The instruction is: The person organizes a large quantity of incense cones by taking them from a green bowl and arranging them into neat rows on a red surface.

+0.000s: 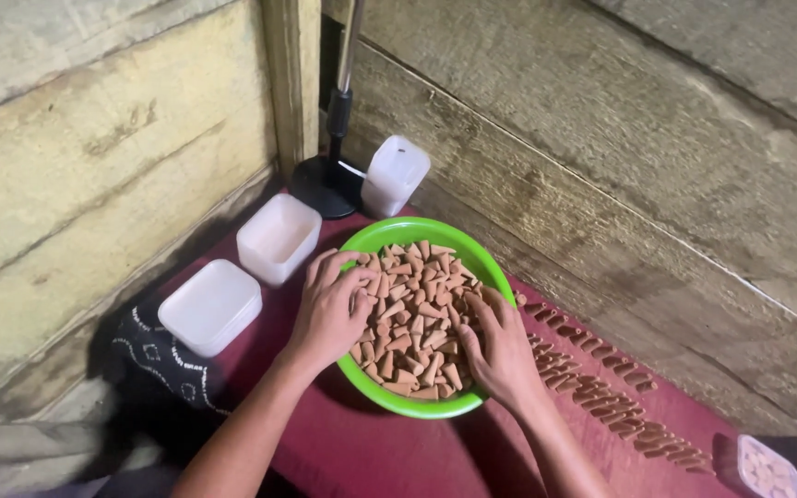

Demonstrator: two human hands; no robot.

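Observation:
A green plastic bowl full of small brown cones stands on a dark red table top. My left hand rests on the bowl's left rim, fingers bent into the cones. My right hand lies on the bowl's right side, fingers curled among the cones. Whether either hand grips any cones is hidden by the fingers.
Two white square containers sit left of the bowl, a third stands tilted behind it next to a black stand base. Rows of brown cones lie along the right. A small tub is at the lower right. Wooden walls enclose the corner.

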